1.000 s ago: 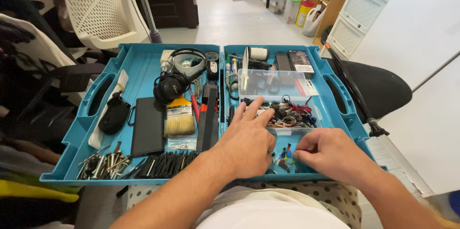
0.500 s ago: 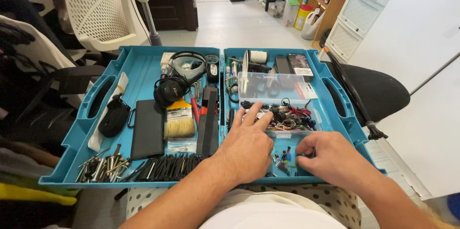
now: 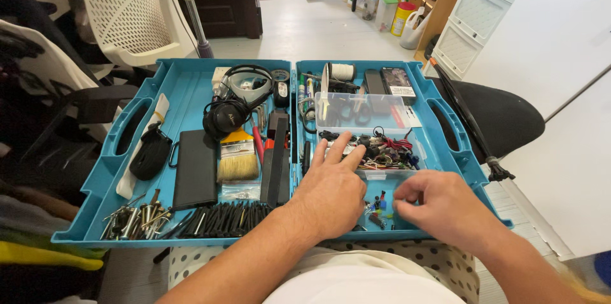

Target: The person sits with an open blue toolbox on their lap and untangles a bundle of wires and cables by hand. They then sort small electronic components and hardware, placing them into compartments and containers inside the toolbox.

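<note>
- My left hand (image 3: 332, 193) lies flat, grip open, fingers toward 12 o'clock, touching tangled wires (image 3: 388, 151).
- My right hand (image 3: 439, 205), grip pinched; contents unclear, over small parts (image 3: 377, 205).
- A clear box (image 3: 363, 113) sits at 12 o'clock; a paintbrush (image 3: 237, 156) at 9 o'clock.

The hands (image 3: 388, 199) hide part of the small parts (image 3: 377, 205) beneath them.

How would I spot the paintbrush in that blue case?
Look in the left half of the open teal case, just below the black headphones. The paintbrush lies flat there, the only thing with pale, wide bristles.
</note>
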